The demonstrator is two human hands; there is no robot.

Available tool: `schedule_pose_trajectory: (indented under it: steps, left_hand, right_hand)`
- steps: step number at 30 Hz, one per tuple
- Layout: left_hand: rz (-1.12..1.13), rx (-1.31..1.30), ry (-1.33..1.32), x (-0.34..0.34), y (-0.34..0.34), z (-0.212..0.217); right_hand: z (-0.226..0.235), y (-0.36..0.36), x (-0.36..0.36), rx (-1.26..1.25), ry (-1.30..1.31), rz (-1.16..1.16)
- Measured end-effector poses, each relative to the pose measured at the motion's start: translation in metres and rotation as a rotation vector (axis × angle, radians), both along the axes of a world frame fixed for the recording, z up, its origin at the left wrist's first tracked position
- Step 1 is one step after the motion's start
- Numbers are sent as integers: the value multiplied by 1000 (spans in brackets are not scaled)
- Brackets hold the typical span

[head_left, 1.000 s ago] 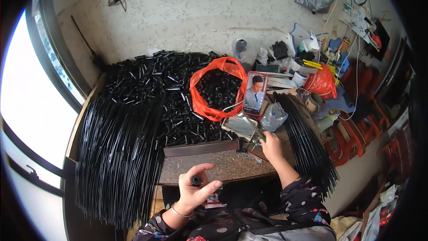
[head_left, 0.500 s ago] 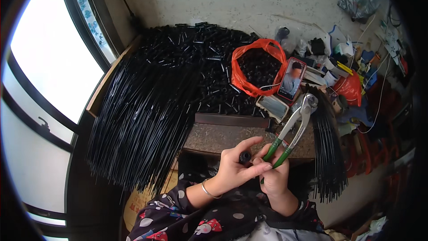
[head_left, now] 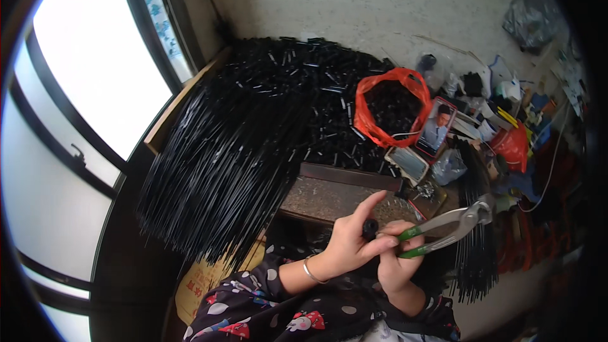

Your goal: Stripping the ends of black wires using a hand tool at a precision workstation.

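Note:
My right hand point(head_left: 398, 259) grips green-handled pincers point(head_left: 451, 223), whose metal jaws point right over a bundle of black rods point(head_left: 476, 240). My left hand point(head_left: 353, 240) is close in front of it, its fingers pinching a small black tube piece point(head_left: 370, 228) against the pincer handles. Both hands hover just below the edge of a dark stone slab point(head_left: 335, 199) on the workbench.
A big fan of long black rods point(head_left: 221, 158) hangs off the bench's left side. Behind it lies a heap of short black tubes point(head_left: 304, 82) and an orange bag point(head_left: 386, 107) full of them. Clutter, a photo card point(head_left: 436, 128) and a red bag point(head_left: 512, 147) crowd the right.
My right hand took up the pincers from the bench and drew them toward my body. My left hand rose to meet it with the black piece. The view turned left and downward.

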State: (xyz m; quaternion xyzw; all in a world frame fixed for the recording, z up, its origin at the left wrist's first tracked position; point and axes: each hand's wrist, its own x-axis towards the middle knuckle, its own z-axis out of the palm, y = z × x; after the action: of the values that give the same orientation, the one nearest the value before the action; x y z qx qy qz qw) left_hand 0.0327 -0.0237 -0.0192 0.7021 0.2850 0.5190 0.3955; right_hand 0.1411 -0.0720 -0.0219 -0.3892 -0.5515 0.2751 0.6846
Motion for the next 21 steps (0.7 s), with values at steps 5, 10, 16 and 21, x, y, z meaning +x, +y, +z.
schedule_pose_trajectory:
  steps: [5,10,16,21]
  left_hand:
    - [119,57,4,0,0,-7]
    - [-313,81,-70,-10,11,9]
    - [-135,-191,-261,-42,31,6]
    - [-154,-80,-160,-43,38,17]
  right_hand:
    - [0,4,-3,12,-63,-109]
    - [-6,29,26,63,102,252]
    - [10,3,64,-755,5,533]
    - [18,-20,49,-768,-340,571]
